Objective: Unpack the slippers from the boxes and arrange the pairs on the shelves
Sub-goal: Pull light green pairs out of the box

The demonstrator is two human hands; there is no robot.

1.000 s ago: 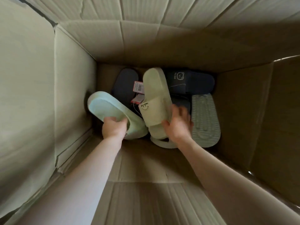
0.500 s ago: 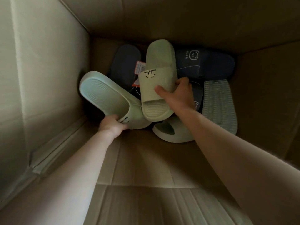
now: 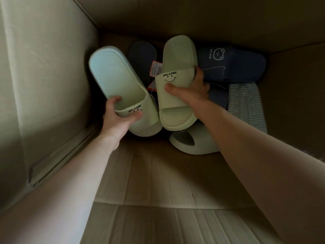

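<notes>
Okay, my left hand (image 3: 117,118) and right hand (image 3: 190,90) each grip a pale-green WELCOME slipper (image 3: 116,85); box wall (image 3: 44,85) crowds frame-left, bare floor below.

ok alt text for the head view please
Inside a box, the left hand holds one green slipper and the right hand its mate, both printed WELCOME. Navy slippers and a pale slipper lie below.
</notes>
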